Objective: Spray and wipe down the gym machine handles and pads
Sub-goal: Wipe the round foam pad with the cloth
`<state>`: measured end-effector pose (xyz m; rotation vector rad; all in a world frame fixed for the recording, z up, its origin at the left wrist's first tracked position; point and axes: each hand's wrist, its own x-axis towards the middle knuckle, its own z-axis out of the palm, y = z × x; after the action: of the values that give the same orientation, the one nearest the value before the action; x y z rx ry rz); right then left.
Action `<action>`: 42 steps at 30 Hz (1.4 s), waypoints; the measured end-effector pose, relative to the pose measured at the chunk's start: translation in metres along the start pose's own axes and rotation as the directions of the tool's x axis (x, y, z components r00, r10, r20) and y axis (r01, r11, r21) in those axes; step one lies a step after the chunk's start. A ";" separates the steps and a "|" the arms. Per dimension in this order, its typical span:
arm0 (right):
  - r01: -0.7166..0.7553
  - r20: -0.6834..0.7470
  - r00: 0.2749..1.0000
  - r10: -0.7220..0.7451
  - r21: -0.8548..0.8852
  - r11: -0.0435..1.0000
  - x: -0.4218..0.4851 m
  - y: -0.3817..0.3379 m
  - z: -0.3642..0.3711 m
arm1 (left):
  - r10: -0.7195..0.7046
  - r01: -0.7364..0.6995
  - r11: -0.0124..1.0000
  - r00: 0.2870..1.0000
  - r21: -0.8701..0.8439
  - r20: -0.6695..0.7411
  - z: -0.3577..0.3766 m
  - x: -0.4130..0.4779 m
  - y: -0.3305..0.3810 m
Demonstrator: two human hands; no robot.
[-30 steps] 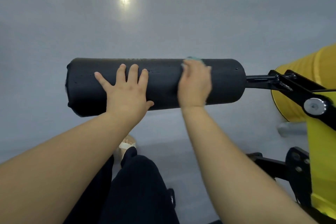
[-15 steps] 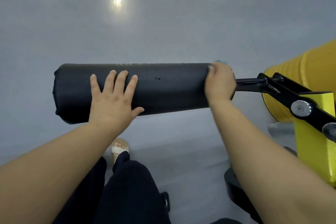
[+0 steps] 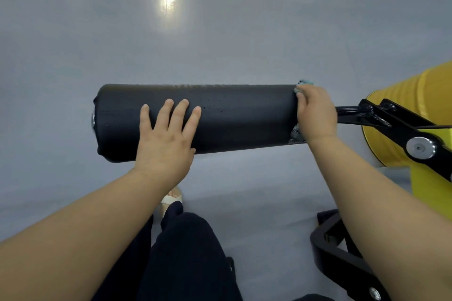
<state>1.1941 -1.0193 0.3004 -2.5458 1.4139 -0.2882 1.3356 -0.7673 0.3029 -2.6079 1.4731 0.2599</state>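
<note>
Black and smooth, one cylindrical roller pad (image 3: 244,117) juts from the yellow frame (image 3: 415,85). Our left hand (image 3: 166,144) lies flat on it, grip apart; our right hand (image 3: 315,115) clamps its grip on one speckled cloth (image 3: 296,135) at the pad's right end.

1. Soft, even, rather dim light leaves the grey floor (image 3: 73,36) flat and hazy.
2. One bright glare patch (image 3: 168,3) on the floor reflects a light above.
3. Shadows are faint; the black pad (image 3: 244,120) shows little sheen.
4. A bolt (image 3: 421,148) catches a small highlight.
5. Wide-angle stretching at the edges and corners; the picture is slightly soft overall.
</note>
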 end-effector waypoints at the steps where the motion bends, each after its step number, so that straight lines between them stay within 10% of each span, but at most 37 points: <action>1: -0.071 0.002 0.997 0.072 -0.032 0.997 0.002 -0.007 0.003 | 0.002 -0.002 1.000 1.000 0.009 0.004 0.001 -0.002 0.000; 4: -0.075 0.045 0.996 0.082 -0.144 0.987 0.002 -0.059 0.015 | -0.008 0.008 1.000 1.000 0.005 0.007 0.002 -0.006 0.001; 10: 0.347 0.175 0.921 -0.349 0.046 0.937 -0.052 -0.193 0.051 | 0.040 -0.056 0.994 0.986 -0.096 -0.161 0.021 -0.024 -0.003; 14: 0.553 0.167 0.788 -0.593 0.233 0.800 -0.054 -0.164 0.042 | 0.064 -0.136 0.969 0.945 -0.207 -0.321 0.024 -0.034 -0.021; 17: 0.441 0.142 0.878 -0.456 0.126 0.889 -0.033 -0.103 0.024 | -0.154 0.010 0.927 0.922 -0.374 -0.356 0.007 -0.028 -0.043; 20: 0.200 0.138 0.969 -0.207 0.062 0.978 -0.020 -0.064 0.011 | -0.385 0.266 0.835 0.908 -0.483 -0.167 0.000 -0.020 -0.070; 24: 0.052 0.061 0.997 -0.048 -0.072 0.996 -0.024 -0.101 0.022 | -0.339 0.287 0.835 0.940 -0.469 -0.027 0.008 -0.023 -0.086; 32: 0.459 0.096 0.871 -0.481 0.189 0.868 -0.108 -0.270 0.084 | -0.440 0.264 0.562 0.898 -0.784 -0.013 0.017 -0.018 -0.113; 38: 0.752 0.005 0.634 -0.774 0.228 0.618 -0.106 -0.212 0.083 | -0.458 0.342 0.433 0.880 -0.834 0.123 0.036 -0.039 -0.116; 42: 0.616 -0.054 0.788 -0.613 0.093 0.782 -0.066 -0.127 0.055 | -0.541 0.386 0.221 0.813 -0.896 0.216 0.020 -0.030 -0.107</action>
<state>1.2771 -0.8924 0.2793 -2.8390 0.4932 -0.4758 1.4102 -0.6836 0.2932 -3.8535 0.3585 1.1348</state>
